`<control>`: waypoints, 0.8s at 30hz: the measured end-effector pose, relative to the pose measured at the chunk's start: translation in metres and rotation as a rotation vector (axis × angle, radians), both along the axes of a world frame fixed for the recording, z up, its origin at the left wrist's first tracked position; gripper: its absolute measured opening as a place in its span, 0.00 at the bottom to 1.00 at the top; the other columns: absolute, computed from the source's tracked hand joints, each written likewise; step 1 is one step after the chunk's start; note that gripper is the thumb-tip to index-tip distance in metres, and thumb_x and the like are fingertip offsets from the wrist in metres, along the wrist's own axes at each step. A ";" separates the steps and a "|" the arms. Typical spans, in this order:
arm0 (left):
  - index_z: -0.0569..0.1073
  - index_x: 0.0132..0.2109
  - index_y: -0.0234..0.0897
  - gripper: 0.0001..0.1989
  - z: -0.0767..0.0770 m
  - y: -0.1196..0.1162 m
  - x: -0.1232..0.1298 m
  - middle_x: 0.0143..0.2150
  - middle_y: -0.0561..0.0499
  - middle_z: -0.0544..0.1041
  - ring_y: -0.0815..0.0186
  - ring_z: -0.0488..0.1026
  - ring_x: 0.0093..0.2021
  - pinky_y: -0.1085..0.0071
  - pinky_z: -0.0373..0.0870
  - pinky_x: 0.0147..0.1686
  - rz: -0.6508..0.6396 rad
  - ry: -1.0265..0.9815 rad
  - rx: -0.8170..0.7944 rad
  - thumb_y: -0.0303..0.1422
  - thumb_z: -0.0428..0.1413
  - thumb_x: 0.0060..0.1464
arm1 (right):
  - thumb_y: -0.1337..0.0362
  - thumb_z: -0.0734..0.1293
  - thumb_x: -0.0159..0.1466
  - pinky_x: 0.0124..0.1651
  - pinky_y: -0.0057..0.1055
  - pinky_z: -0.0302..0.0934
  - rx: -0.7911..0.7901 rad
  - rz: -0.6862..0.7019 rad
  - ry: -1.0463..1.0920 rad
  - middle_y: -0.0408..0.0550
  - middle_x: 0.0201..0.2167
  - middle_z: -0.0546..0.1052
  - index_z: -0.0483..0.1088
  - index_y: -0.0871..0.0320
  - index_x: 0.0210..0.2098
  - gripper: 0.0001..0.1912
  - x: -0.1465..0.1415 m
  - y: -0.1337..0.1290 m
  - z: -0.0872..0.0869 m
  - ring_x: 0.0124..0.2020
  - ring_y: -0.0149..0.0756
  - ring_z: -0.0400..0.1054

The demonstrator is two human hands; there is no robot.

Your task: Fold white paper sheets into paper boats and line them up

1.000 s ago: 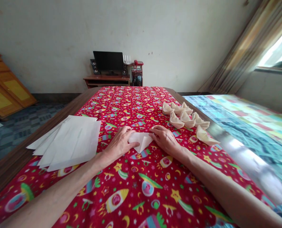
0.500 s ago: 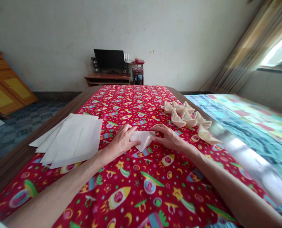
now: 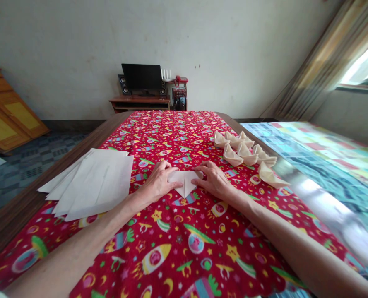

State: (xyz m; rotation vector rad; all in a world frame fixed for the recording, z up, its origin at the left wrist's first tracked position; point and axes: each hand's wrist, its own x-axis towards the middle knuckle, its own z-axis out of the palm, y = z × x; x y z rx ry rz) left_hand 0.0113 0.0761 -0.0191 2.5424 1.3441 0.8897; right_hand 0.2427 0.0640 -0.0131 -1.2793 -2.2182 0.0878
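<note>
A small folded white paper (image 3: 185, 184) lies on the red patterned cloth, its point toward me and a crease down its middle. My left hand (image 3: 161, 179) grips its left corner between thumb and fingers. On the other side, my right hand (image 3: 213, 179) pinches the right corner the same way. Left of my hands is a fanned stack of white paper sheets (image 3: 99, 182). Several folded cream paper boats (image 3: 247, 155) stand in a group at the right, with one more boat (image 3: 271, 176) nearer to me.
The red cloth (image 3: 171, 128) covers a brown wooden table (image 3: 109, 126). Beyond its far end a monitor (image 3: 142, 77) stands on a low desk (image 3: 140, 100). A bed with a blue and checked cover (image 3: 335, 165) is at the right, a wooden cabinet (image 3: 13, 109) at the left.
The right flap of the folded paper now lies flatter, with a centred crease showing. My right thumb has shifted slightly left and lower over the paper.
</note>
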 end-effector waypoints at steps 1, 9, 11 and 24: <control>0.74 0.44 0.40 0.18 0.001 0.000 0.000 0.40 0.50 0.64 0.60 0.67 0.42 0.63 0.68 0.45 0.011 0.000 -0.003 0.42 0.62 0.46 | 0.55 0.69 0.57 0.43 0.34 0.61 0.006 -0.007 -0.004 0.49 0.40 0.70 0.71 0.55 0.44 0.17 0.000 0.000 -0.001 0.42 0.38 0.65; 0.69 0.35 0.38 0.17 0.004 0.005 0.002 0.38 0.50 0.66 0.59 0.67 0.43 0.62 0.68 0.45 0.027 -0.027 -0.054 0.40 0.65 0.40 | 0.54 0.69 0.56 0.39 0.32 0.59 0.024 -0.055 -0.037 0.45 0.32 0.69 0.66 0.56 0.35 0.15 0.001 0.001 -0.002 0.36 0.36 0.63; 0.69 0.36 0.38 0.18 0.004 0.007 0.002 0.38 0.50 0.67 0.59 0.67 0.43 0.62 0.67 0.45 0.022 -0.035 -0.055 0.40 0.64 0.40 | 0.54 0.69 0.55 0.37 0.31 0.58 0.013 -0.061 -0.042 0.44 0.31 0.69 0.65 0.56 0.35 0.15 0.001 0.002 -0.001 0.35 0.35 0.63; 0.70 0.38 0.37 0.20 0.006 0.008 0.004 0.39 0.49 0.67 0.58 0.67 0.45 0.61 0.67 0.46 0.021 0.004 -0.078 0.39 0.65 0.38 | 0.57 0.71 0.54 0.34 0.28 0.55 -0.115 -0.114 -0.001 0.43 0.31 0.70 0.65 0.56 0.33 0.14 -0.005 0.001 0.006 0.33 0.33 0.63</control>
